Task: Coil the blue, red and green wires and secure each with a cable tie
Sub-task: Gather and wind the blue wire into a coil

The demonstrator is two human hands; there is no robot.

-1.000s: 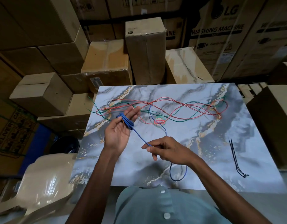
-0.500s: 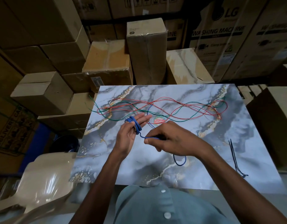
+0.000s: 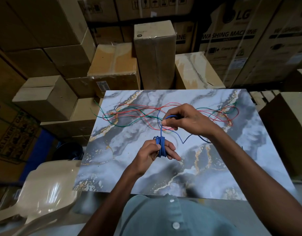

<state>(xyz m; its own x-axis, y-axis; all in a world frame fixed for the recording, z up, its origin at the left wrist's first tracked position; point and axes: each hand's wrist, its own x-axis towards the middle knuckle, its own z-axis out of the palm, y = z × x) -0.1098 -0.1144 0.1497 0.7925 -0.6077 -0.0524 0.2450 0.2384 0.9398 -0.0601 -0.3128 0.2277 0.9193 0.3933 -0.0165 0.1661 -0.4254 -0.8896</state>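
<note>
A: Starting at the left, the green wire (image 3: 112, 122) has its ends trailing off the worktop (image 3: 129, 167) edge, tangled with the red wire (image 3: 140, 106) across the far half. Neither looks coiled yet, I'd say.

B: And the left hand (image 3: 153, 150)?

A: It holds the blue wire (image 3: 161, 147), several turns wound round its fingers (image 3: 172, 155), the thumb resting against the bundle. The coil sits just above the worktop, near the middle.

B: What could spoil it?

A: If those fingers relax, the turns could spring loose, since no tie holds them. Also, the free blue length loops on the worktop under the right forearm and passes near the red and green strands, so a pull might drag them along or snag.

B: The right hand (image 3: 186, 121)?

A: Beyond the coil and a little to its right, it pinches the blue strand rising from the bundle, fingers curled around it. Too sharp a tug there could slide the turns off the fingertips.

B: Cable ties?

A: I can't make them out clearly.
</note>
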